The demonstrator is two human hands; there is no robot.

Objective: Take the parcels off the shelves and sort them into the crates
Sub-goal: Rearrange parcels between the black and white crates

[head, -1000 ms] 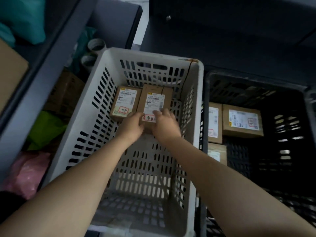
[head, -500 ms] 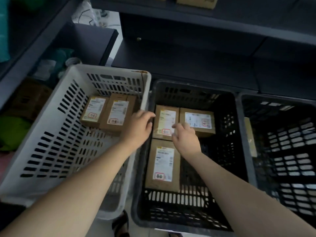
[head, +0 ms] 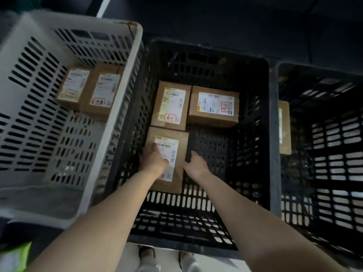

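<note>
Three crates stand side by side. The middle black crate (head: 272,154) holds three brown labelled parcels: two at the back (head: 170,105) (head: 214,108) and a near parcel (head: 177,183) in front of them. My left hand (head: 153,160) lies on the near parcel's left side, thumb across the label and fingers curled over its left edge. My right hand (head: 196,163) touches the same parcel's right edge with its fingers fairly straight. The white crate (head: 121,114) on the left holds two parcels (head: 72,87) (head: 102,93) at its far end.
A second black crate (head: 322,134) on the right has one parcel (head: 284,126) standing against its left wall. Dark shelving runs behind the crates. My shoes (head: 147,254) show on the pale floor below, and a green item (head: 15,258) sits bottom left.
Both hands left the parcels in the white crate, crossed over its rim into the middle black crate, and came down onto the near parcel. The view tilted down.
</note>
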